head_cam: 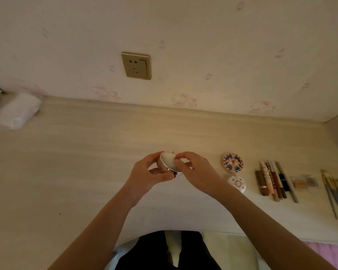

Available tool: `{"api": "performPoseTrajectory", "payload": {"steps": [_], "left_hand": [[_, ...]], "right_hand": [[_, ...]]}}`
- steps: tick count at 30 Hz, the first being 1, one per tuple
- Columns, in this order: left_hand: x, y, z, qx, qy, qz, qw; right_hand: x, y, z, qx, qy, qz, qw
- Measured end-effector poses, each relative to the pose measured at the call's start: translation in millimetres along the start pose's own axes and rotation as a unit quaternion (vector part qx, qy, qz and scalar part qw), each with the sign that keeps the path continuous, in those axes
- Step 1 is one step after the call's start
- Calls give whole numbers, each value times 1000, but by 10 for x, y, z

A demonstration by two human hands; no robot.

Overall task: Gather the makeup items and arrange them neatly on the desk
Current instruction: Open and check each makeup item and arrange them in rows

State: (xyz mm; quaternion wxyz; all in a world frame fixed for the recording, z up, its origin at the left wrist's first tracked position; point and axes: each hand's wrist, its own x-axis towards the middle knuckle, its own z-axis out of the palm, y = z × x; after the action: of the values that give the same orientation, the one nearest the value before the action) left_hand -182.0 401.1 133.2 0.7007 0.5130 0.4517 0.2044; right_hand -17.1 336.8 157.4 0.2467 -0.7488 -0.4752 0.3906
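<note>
I hold a round silver compact [169, 162] above the middle of the desk [86, 162], my left hand [148, 172] and right hand [195, 168] each closed in a grip on its rim. To the right lie a patterned compact [233, 163], lipsticks [269, 180] and brushes [334, 190].

Both bare forearms reaching forward, converging at centre. Left hand [148, 172] cupping, fingers [154, 155] curled; right hand [197, 168] pinching with thumb and forefinger, wrist bent.
</note>
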Motion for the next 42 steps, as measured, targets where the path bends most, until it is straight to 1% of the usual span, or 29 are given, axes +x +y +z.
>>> {"api": "performPoseTrajectory", "payload": {"steps": [2,4,6,7,10,12,15,18,25,36,42], "left_hand": [[24,-10,-182,-2,-12,-4,1000],[46,-24,-337,8,-24,-5,1000],[72,-40,-470,20,-33,-4,999],[85,-41,-528,25,-39,-3,999],[125,-39,-661,33,-62,-2,998],[143,-26,-705,27,-78,-8,997],[184,-23,-728,29,-89,-5,996],[256,-48,-746,42,-82,4,996],[592,-274,-735,62,-71,36,995],[1116,-710,-751,59,-56,122,989],[1247,-858,-822,40,-58,181,981]], "right_hand": [[28,-121,113,1,-20,-19,1000],[41,-244,166,-2,-62,-49,997],[64,-334,202,-29,-110,-69,991],[82,-365,221,-50,-121,-78,988],[179,-389,309,-111,-125,-102,981],[243,-397,351,-120,-131,-101,979],[343,-419,334,-116,-128,-102,980],[443,-412,319,-116,-127,-117,978],[791,-73,476,-114,-114,-153,975],[1212,343,605,-167,-60,-239,955],[1364,454,669,-170,-33,-302,937]]}}
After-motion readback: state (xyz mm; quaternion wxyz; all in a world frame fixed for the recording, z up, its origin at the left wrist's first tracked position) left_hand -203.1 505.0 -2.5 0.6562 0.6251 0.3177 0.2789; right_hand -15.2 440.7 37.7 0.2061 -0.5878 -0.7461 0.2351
